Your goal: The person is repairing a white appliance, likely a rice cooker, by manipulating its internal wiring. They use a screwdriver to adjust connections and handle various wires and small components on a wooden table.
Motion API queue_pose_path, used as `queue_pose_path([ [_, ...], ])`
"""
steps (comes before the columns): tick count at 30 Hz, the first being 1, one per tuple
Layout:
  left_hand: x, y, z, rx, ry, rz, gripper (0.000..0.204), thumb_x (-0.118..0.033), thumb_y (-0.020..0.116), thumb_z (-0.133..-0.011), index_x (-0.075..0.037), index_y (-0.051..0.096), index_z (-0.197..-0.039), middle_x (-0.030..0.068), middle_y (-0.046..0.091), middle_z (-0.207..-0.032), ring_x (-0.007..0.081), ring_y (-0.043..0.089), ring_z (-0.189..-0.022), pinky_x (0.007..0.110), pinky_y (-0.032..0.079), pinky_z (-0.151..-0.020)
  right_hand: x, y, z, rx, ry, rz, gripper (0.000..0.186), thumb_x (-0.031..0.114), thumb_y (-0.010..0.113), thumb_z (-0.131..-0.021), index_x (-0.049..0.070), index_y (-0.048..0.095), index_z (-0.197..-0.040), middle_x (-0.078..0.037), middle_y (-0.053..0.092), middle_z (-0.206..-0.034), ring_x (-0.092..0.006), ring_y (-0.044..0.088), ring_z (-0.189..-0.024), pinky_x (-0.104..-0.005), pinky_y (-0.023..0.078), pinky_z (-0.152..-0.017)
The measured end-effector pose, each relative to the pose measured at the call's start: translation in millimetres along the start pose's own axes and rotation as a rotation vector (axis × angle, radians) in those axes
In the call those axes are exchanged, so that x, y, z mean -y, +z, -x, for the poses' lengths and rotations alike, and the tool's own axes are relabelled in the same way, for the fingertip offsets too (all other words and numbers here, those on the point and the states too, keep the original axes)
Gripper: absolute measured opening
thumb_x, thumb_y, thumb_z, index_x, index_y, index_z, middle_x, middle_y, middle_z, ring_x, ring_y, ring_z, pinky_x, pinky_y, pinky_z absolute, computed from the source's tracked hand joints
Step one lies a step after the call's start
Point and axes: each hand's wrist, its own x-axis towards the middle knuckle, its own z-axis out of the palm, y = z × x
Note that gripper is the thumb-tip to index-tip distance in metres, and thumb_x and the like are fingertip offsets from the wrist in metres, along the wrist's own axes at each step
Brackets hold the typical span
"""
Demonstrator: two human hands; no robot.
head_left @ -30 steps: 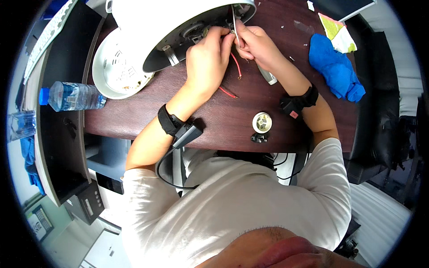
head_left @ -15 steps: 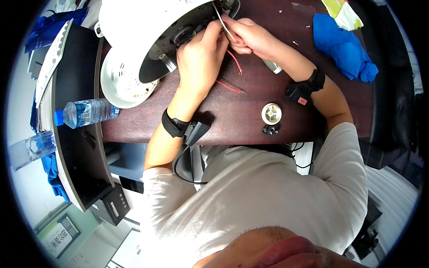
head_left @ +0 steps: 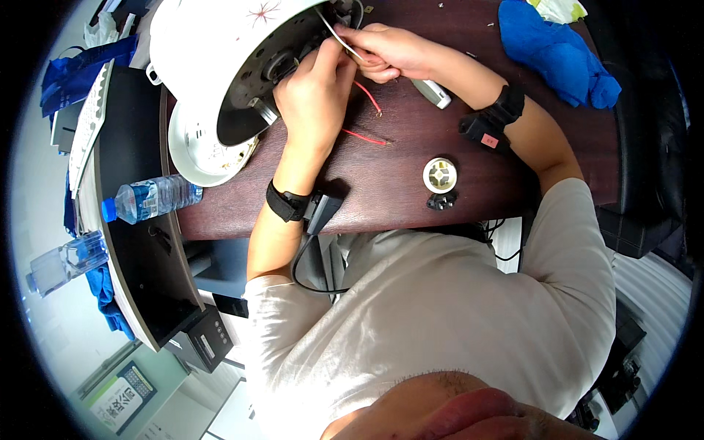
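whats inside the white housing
Inside the white housing: a dark round part and a shiny metal bracket. The left hand covers some of the interior; what lies behind it cannot be seen.

White pot [head_left: 198,62] — red motif [head_left: 262,12] now further in view

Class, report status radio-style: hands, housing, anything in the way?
Left hand at white housing, fingertips hidden. Right hand gripping thin pale strip. Housing tipped, opening visible. Red wires beside left hand, possibly in the way.
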Motion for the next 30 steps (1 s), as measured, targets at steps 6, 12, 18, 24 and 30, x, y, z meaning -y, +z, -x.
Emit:
queue_pose_path([
  [6,-2,-1,1,0.02,-0.04,-0.022,0.022,-0.01,0.072,-0.075,-0.009,0.063,-0.095,0.0109,0.065,-0.071,0.0239,0.066,-0.063,0.032,0.051,-0.055,-5,-5,6,-0.171,-0.307,0.346,0.041,0.037,0.044,-0.098,0.005,0.051,-0.074,0.002,0.04,-0.054,-0.0054,0.035,-0.042,-0.0213,0.026,-0.039],
  [12,-2,-1,1,0.02,-0.069,-0.004,0.023,-0.01,0.072,-0.075,-0.008,0.064,-0.096,0.0113,0.066,-0.073,0.0224,0.066,-0.063,0.031,0.051,-0.057,-2,-7,14,-0.279,-0.606,0.875,0.012,0.009,0.062,-0.088,0.002,0.054,-0.094,-0.003,0.054,-0.068,-0.0069,0.049,-0.057,-0.0229,0.041,-0.053],
  [18,-1,1,2,0.006,-0.066,0.0,0.022,-0.009,0.072,-0.075,-0.008,0.064,-0.096,0.0114,0.065,-0.073,0.0198,0.066,-0.062,0.03,0.051,-0.056,-10,-13,8,-0.31,-0.76,0.94,0.018,0.011,0.063,-0.086,0.0,0.059,-0.099,-0.012,0.063,-0.083,-0.0211,0.063,-0.073,-0.0294,0.048,-0.064],
  [24,0,2,2,0.002,-0.064,0.003,0.021,-0.008,0.072,-0.076,-0.007,0.064,-0.095,0.0101,0.062,-0.067,0.0181,0.061,-0.055,0.029,0.048,-0.053,-12,-16,1,-0.301,-0.83,1.003,0.017,0.012,0.06,-0.088,-0.002,0.06,-0.098,-0.014,0.063,-0.086,-0.0289,0.063,-0.077,-0.0324,0.049,-0.067],
  [30,-1,1,0,0.0,-0.06,0.003,0.021,-0.008,0.073,-0.075,-0.007,0.064,-0.094,0.0091,0.06,-0.063,0.0177,0.061,-0.053,0.029,0.048,-0.052,-2,-15,1,-0.151,-0.389,0.767,0.015,0.014,0.053,-0.093,0.0,0.06,-0.094,-0.008,0.062,-0.076,-0.0152,0.061,-0.069,-0.0293,0.047,-0.063],
])
